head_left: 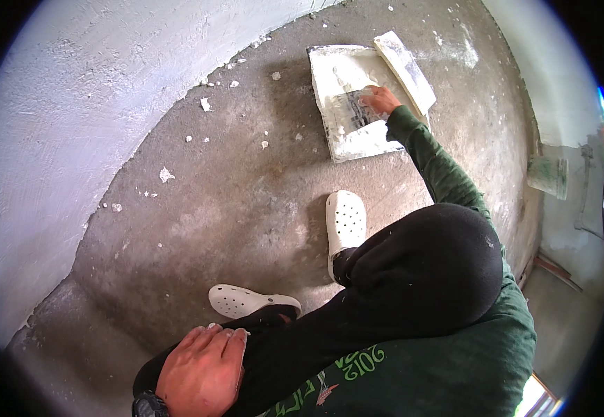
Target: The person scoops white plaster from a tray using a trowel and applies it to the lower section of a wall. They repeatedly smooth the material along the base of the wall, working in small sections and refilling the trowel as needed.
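While the right hand (380, 99) closes its fingers on a plaster-smeared trowel (353, 110) pressed flat onto the white mortar board (344, 139), the left hand (201, 368) rests open, palm down, on the black-trousered knee. Long white float (406, 62) lies just beside the board. White clogs (345, 222) on grey concrete floor (246, 194), plaster crumbs (166, 174) scattered near the wall (72, 125).

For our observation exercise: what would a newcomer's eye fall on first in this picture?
First, the right hand stretched far forward, pressing a trowel into white plaster on a square board lying on the grey floor. Next, the left hand resting on the bent knee at the bottom, and two white clogs in the middle.
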The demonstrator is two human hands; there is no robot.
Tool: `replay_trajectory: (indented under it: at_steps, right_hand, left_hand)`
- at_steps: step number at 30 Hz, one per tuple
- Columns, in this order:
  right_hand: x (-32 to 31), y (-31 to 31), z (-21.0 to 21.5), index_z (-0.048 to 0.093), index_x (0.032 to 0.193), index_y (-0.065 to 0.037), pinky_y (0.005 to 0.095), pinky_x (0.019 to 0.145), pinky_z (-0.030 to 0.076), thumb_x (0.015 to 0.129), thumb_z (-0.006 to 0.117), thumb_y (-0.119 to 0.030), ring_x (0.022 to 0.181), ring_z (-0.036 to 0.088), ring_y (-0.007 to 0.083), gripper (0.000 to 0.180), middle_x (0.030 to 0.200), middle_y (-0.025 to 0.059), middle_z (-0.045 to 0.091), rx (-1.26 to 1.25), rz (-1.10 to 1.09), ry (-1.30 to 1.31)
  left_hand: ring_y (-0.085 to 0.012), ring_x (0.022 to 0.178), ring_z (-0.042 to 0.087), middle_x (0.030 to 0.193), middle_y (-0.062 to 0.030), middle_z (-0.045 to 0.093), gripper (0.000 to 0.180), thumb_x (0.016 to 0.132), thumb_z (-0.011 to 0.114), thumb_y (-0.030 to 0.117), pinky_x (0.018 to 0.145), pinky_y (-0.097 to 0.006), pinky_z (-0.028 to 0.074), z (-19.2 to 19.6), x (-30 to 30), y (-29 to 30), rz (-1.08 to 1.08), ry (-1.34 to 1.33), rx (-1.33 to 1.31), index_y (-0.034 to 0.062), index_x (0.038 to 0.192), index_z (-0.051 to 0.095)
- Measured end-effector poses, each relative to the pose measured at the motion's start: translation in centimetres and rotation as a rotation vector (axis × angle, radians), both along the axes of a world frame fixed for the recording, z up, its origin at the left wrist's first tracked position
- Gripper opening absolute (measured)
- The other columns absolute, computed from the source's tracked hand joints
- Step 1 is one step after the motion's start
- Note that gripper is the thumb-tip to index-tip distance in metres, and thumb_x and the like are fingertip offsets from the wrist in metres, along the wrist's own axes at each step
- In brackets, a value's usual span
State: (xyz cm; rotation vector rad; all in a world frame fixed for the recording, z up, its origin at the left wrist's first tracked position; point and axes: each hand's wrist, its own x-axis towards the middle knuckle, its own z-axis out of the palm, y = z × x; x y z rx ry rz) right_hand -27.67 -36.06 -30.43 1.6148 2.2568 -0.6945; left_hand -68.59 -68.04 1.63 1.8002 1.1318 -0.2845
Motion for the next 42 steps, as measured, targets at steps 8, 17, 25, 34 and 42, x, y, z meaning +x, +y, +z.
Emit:
replay_trajectory:
  at_steps: [8,17,25,34,42]
  right_hand:
    - [2.6,-1.9,1.5,0.048,0.125,-0.007,0.0481,0.096,0.044,0.093,0.046,-0.041,0.115,0.050,0.0279,0.047,0.126,0.0127,0.049,-0.545,-1.038,1.044]
    - [-19.4,-1.4,13.6,0.051,0.118,-0.001,0.0344,0.082,0.055,0.086,0.059,-0.009,0.089,0.065,0.0170,0.034,0.102,0.0073,0.064,-1.042,-0.321,0.891]
    - [-37.3,-8.2,9.0,0.050,0.117,-0.003,0.0293,0.068,0.056,0.088,0.057,-0.012,0.084,0.065,0.0181,0.031,0.100,0.0094,0.065,-1.230,-0.097,0.795]
    - [-53.0,-23.8,0.1,0.054,0.114,-0.005,0.0337,0.066,0.057,0.092,0.055,-0.018,0.081,0.063,0.0175,0.026,0.094,0.0065,0.064,-1.459,-0.335,0.951]
    - [-63.8,-29.3,-3.9,0.054,0.106,-0.004,0.0347,0.066,0.055,0.092,0.054,-0.014,0.081,0.063,0.0199,0.017,0.094,0.0081,0.063,-1.359,-0.558,0.969]
  left_hand:
    - [-0.0320,0.107,0.056,0.108,-0.0162,0.061,0.036,0.078,0.058,0.009,0.097,-0.041,0.041,0.4,-0.1,-0.3,0.058,0.014,0.062,-0.0022,0.112,0.055]
    - [-0.0304,0.110,0.054,0.110,-0.0152,0.059,0.034,0.083,0.051,0.010,0.099,-0.040,0.039,-1.1,0.2,-5.7,0.266,0.090,0.047,-0.0026,0.115,0.053]
    - [-0.0308,0.107,0.056,0.107,-0.0175,0.059,0.040,0.081,0.051,0.016,0.099,-0.040,0.039,-0.7,-0.3,-7.3,0.296,0.019,0.306,-0.0063,0.114,0.054]
    - [-0.0292,0.104,0.058,0.106,-0.0156,0.060,0.036,0.080,0.052,0.016,0.096,-0.040,0.042,0.4,-3.5,-8.4,0.496,-0.004,0.362,-0.0048,0.109,0.057]
    - [-0.0299,0.103,0.057,0.103,-0.0177,0.061,0.035,0.080,0.050,0.019,0.097,-0.042,0.041,0.1,-7.2,-10.7,0.602,-0.003,0.499,-0.0053,0.104,0.059]
